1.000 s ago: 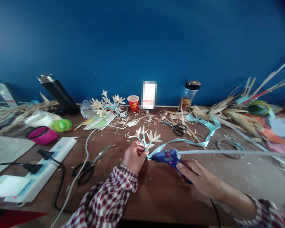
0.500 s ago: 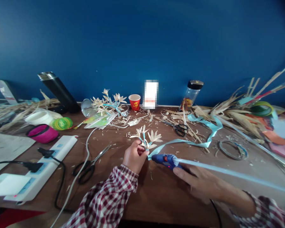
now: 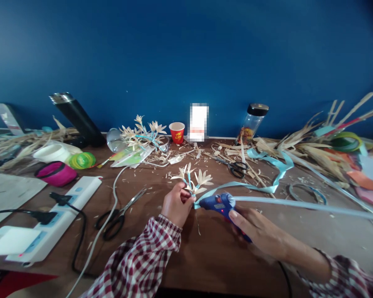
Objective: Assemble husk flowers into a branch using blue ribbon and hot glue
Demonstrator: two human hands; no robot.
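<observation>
Between its thumb and fingers, my left hand (image 3: 176,203) pinches the stem of a small spray of pale husk flowers (image 3: 202,179). A light blue ribbon (image 3: 236,184) runs from the pinched stem to the right and back across the table. My right hand (image 3: 257,231) is wrapped round a blue hot glue gun (image 3: 219,203), which has a long clear glue stick (image 3: 276,202) in its rear and a small red light lit. The gun's nozzle is at the ribbon beside my left fingertips; whether it touches cannot be made out.
Black-handled scissors (image 3: 116,219) and a white power strip (image 3: 59,217) with cords lie at left. A second flower bunch (image 3: 146,134), a red paper cup (image 3: 177,132) and a lidded jar (image 3: 251,123) stand along the wall. More scissors (image 3: 238,167) lie among husk scraps.
My right hand has tilted and turned the glue gun, so its body and handle show more and the glue stick lies more level. My left hand stays on the flowers.
</observation>
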